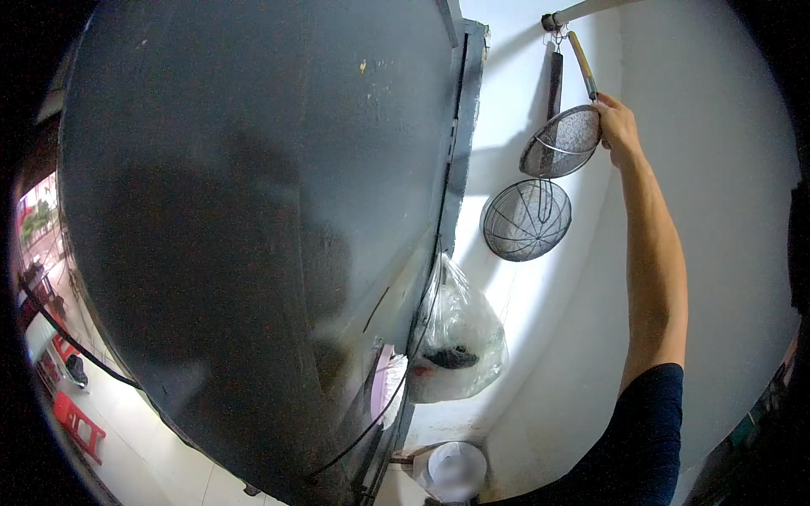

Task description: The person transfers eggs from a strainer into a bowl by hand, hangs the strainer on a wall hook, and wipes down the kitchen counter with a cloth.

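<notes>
My right hand [618,131] is raised at the upper right, its fingers closed on a mesh strainer [557,145] near where the basket meets the handle. The strainer has a yellow handle [580,61] that points up toward a hook. Behind and below it hangs a larger wire strainer [527,223] with a long dark handle [555,80]. Both strainers are by a pole end [553,21] with wire hooks. Whether the held strainer still rests on a hook is too small to tell. My left hand is out of view.
A large dark door-like panel [253,211] fills the left. A clear plastic bag [460,346] with things inside hangs at its edge, near a pink-and-white brush-like object [388,384]. A white round container [456,468] stands below. A red stool [80,426] is at far left.
</notes>
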